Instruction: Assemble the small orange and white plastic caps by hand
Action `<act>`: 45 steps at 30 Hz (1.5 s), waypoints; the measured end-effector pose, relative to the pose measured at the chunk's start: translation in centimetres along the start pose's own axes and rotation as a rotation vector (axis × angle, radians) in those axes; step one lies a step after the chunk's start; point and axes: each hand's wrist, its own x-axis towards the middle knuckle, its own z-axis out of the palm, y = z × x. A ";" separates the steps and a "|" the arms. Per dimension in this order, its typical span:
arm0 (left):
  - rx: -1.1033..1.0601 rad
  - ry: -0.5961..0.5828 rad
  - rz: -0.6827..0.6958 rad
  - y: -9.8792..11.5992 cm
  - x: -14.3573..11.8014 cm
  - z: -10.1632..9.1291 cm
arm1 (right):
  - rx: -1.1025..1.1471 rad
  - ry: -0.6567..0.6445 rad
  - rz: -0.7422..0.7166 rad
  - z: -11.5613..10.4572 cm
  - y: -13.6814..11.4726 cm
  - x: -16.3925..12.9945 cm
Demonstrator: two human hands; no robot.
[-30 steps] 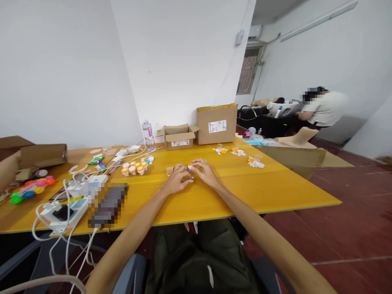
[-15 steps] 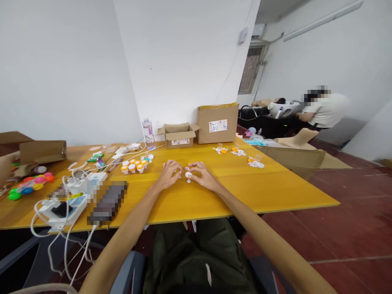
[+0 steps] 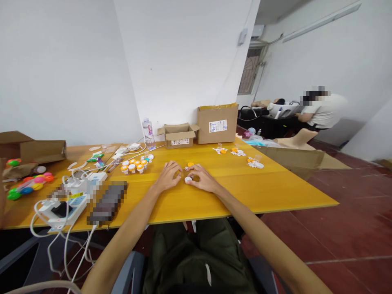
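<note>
Over the middle of the table [image 3: 245, 192], my right hand [image 3: 203, 179] pinches a small white round plastic piece [image 3: 188, 179] between thumb and fingertips. My left hand [image 3: 168, 176] is curled just left of it, thumb and fingers brought together; whatever lies between them is too small to make out. Just beyond the gap between my hands lie an orange ring-like part [image 3: 190, 164] and a small white piece with dark dots [image 3: 186, 168].
Orange-and-white capped pieces [image 3: 133, 166] stand in a group at left. Small white and orange parts [image 3: 255, 162] lie in piles at right. Cardboard boxes [image 3: 217, 124], a bottle [image 3: 148, 134], a power strip [image 3: 65, 208] and a phone [image 3: 107, 203] surround the area. A person [image 3: 324, 108] works behind.
The white piece in my right hand has dropped slightly and tilted; its stem no longer shows below. My right fingers shifted slightly, uncovering more of the orange part. At far left, a green-and-orange item has come into view.
</note>
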 end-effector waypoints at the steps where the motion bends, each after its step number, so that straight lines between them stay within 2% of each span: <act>1: -0.001 -0.001 0.002 0.0 0.0 0.0 | -0.001 0.000 0.003 0.0 0.0 0.0; 8: -0.048 -0.007 0.022 0.6 0.2 0.2 | -0.016 0.016 0.004 0.3 0.5 0.1; 17: -0.132 -0.107 0.060 1.2 0.7 1.0 | -0.036 -0.010 -0.030 0.1 0.1 0.3; 31: -0.119 -0.114 0.061 0.9 0.6 1.2 | -0.063 -0.012 -0.027 -0.1 -0.4 0.2; 45: -0.120 -0.130 0.053 0.8 0.6 1.2 | -0.080 0.042 -0.024 0.1 -0.5 0.2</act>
